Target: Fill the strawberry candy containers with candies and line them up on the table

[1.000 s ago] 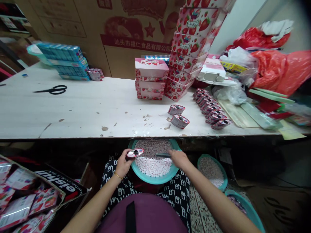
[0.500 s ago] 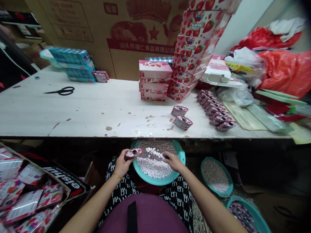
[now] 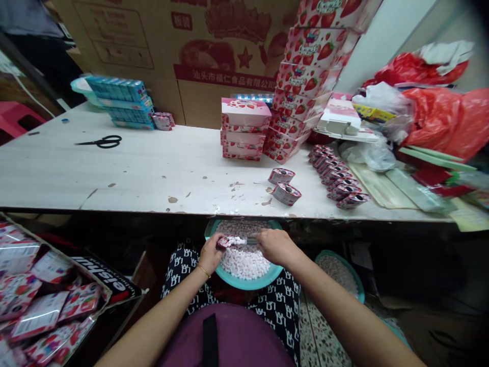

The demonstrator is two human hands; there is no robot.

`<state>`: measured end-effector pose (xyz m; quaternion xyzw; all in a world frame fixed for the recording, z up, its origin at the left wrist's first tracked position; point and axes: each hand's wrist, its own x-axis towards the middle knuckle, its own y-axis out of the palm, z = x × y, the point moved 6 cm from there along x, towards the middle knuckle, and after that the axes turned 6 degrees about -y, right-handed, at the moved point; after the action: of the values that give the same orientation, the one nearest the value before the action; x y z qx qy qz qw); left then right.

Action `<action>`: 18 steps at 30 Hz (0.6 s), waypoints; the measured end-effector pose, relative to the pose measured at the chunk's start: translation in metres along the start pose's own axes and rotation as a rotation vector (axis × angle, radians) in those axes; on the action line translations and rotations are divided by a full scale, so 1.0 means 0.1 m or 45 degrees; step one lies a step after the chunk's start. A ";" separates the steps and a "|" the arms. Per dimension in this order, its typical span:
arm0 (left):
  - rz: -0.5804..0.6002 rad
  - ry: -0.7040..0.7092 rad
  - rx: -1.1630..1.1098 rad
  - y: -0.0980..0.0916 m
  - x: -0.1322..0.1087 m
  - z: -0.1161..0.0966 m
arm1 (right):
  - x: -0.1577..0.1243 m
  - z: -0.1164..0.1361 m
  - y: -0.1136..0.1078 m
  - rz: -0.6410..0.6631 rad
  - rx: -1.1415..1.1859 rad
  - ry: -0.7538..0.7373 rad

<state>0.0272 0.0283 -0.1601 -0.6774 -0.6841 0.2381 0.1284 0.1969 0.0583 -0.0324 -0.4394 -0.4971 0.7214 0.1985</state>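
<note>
Lower centre of frame: L hand [image 3: 210, 253] curls its fingers round 1 small pink tin [image 3: 226, 241], held over the teal basin [image 3: 267, 275] of white pellets [image 3: 244, 261]. R hand [image 3: 273, 244] pinches a thin scoop [image 3: 252, 239], long axis left-right, tip at the tin's top. Tin lies just left of the R fingers; L hand is nearer. On the table [image 3: 133, 173]: 2 loose tins [image 3: 287, 193], plus 1 overlapping row [image 3: 336, 176] at right, too packed to count. 2nd basin [image 3: 338, 270] lower right.
</note>
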 end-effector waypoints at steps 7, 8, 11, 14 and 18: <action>-0.023 0.155 0.185 -0.15 -0.05 -0.13 | -0.20 -0.29 0.19 0.002 0.197 0.139; -0.018 0.228 0.228 -0.19 -0.07 -0.17 | -0.25 -0.36 0.26 -0.006 0.235 0.157; -0.042 0.337 0.299 -0.34 -0.08 -0.20 | -0.35 -0.56 0.50 -0.044 0.349 0.248; -0.110 0.283 0.278 -0.53 -0.08 -0.16 | -0.36 -0.64 0.63 -0.205 0.555 0.269; -0.131 0.140 0.101 -0.68 -0.10 -0.25 | -0.19 -0.44 0.53 -0.459 0.827 0.174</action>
<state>-0.0191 0.0244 -0.1033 -0.6478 -0.6999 0.2206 0.2045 0.2517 0.0459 -0.0763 -0.3062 -0.2975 0.7638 0.4840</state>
